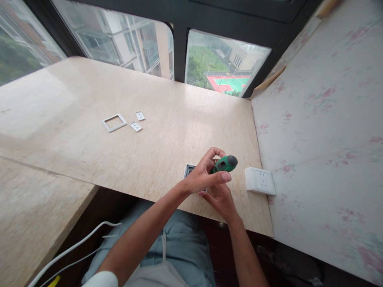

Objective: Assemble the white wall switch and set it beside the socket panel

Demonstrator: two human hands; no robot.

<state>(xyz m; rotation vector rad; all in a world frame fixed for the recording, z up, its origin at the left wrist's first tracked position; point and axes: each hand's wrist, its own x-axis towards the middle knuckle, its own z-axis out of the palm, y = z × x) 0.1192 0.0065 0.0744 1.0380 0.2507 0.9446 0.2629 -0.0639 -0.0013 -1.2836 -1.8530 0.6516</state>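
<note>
Head view: at the beige marble surface's (179,119) near edge, the left hand (205,176) grips a green-handled screwdriver (225,164); right hand (220,200) beneath, grip unclear; open room far left.

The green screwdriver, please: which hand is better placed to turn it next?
Left, most likely: the left hand grips the green screwdriver by its handle, while the right hand sits beneath it, beside the grey part on the counter.

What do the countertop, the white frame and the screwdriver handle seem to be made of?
Countertop: polished stone or stone-look slab; beige veining, window glare. White frame: probably moulded plastic; thin, smooth, uniformly white. Screwdriver handle: green hard plastic with dark grey, possibly rubbery, end cap.
</note>
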